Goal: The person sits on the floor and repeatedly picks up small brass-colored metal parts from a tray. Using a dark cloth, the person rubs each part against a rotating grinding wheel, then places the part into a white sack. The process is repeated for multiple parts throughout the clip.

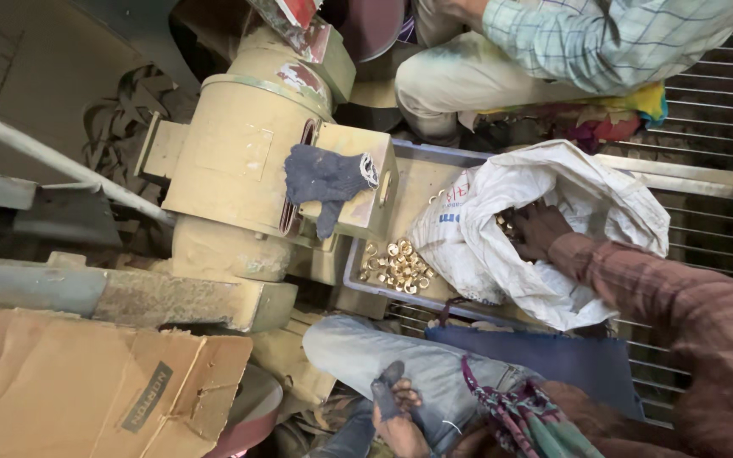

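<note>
While the left hand [398,407] rests low on the knee, part-covered by a dark fingerless glove, fingers loosely curled, it holds nothing. Left of centre: beige machine housing [239,144] with a dark knitted glove [326,180] draped on it. Grey tray [358,280] beside it carries loose brass rings [398,265]. Right hand [538,229] is buried in the white woven sack [545,229], over more rings (grip cannot be made out). Judgement: rings small, hard, dense, slippery; best scooped by the handful. Sack limp; grasp at the rim.
</note>
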